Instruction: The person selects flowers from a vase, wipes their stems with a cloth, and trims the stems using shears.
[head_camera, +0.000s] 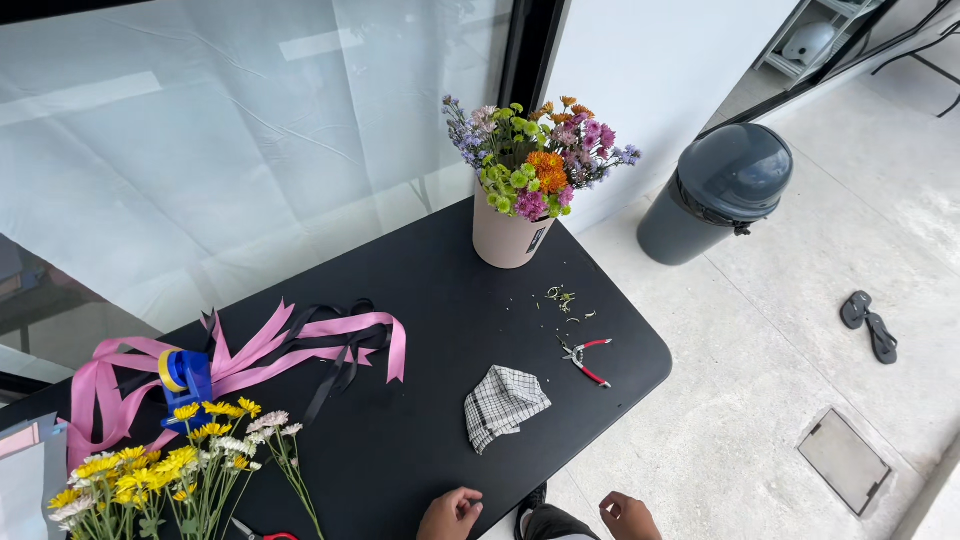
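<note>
Head view, hands: I see my left hand (450, 514) loosely curled, resting on the near edge of the black table (440, 300), holding nothing; my right hand (629, 516) half curled off the table's edge, empty
Nearest thing: one folded black-and-white checked cloth (504, 404), just beyond the left hand, apart from it
Counts: one red-handled snips (586, 360); one pink pot of mixed flowers (512, 232); one bunch of yellow and white flowers (170, 470); one blue tape dispenser (186, 374) on pink and black ribbons (300, 345)
Labels: one small dark rectangular label low on the pot's side
Floor: one grey domed bin (722, 192); two black sandals (870, 324)
</note>
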